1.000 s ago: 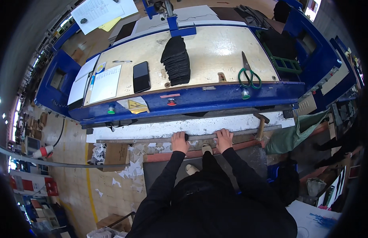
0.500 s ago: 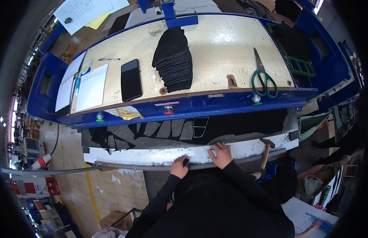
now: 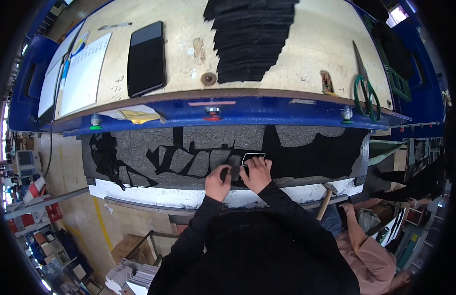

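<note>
My left hand (image 3: 218, 183) is closed, fingers and thumb curled round a small dark piece (image 3: 227, 174) whose shape is mostly hidden. Beside it, my right hand (image 3: 257, 174) has its fingers bent over a white-edged cutting die (image 3: 253, 156), gripping its near part. The die lies on a sheet of black material (image 3: 311, 157), next to the cut-out openings. A greyish, blurred piece (image 3: 234, 162) shows between the two hands. Under the sheet is a scored dark cutting board (image 3: 213, 135).
A stack of black cut pieces (image 3: 252, 42), a phone (image 3: 146, 59) and green-handled scissors (image 3: 366, 96) lie on the raised table. A hammer (image 3: 327, 200) rests on the white front ledge (image 3: 149, 195). Another person (image 3: 363, 250) is low at the right.
Both hands have moved from the white ledge forward onto the black material. My right hand has taken hold of the cutting die. The view has shifted closer, and a person has appeared at lower right.
</note>
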